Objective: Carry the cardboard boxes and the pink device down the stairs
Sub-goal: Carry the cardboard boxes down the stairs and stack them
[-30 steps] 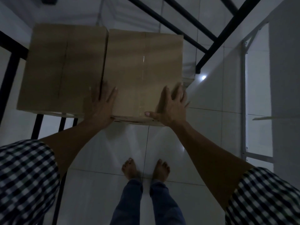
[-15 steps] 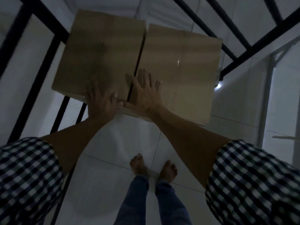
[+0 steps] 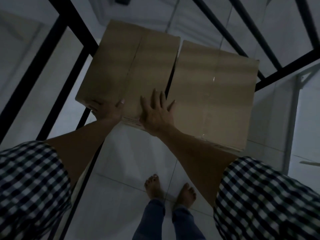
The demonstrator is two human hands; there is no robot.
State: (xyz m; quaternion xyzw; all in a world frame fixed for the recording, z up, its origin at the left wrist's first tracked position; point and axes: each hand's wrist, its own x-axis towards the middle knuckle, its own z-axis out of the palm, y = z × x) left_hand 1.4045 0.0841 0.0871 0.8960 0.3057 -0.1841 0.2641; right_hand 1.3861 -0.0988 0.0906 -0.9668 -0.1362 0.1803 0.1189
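Observation:
Two closed cardboard boxes sit side by side at chest height, a narrow gap between them. The left cardboard box (image 3: 131, 66) has a centre seam; the right cardboard box (image 3: 214, 101) is taped along its top. My left hand (image 3: 108, 110) grips the near left edge of the left box, thumb on top and fingers curled underneath. My right hand (image 3: 155, 111) lies flat on the left box's top beside the gap, fingers spread. No pink device is in view.
A black metal stair railing (image 3: 57, 54) runs along the left under the boxes, and more black bars (image 3: 284, 66) cross at the upper right. My bare feet (image 3: 170, 191) stand on the white tiled floor (image 3: 131, 167). A white metal frame (image 3: 294, 108) stands at the right.
Both hands slid left: the left hand went from flat on the box top to gripping the left box's near edge, and the right hand crossed from the right box onto the left one.

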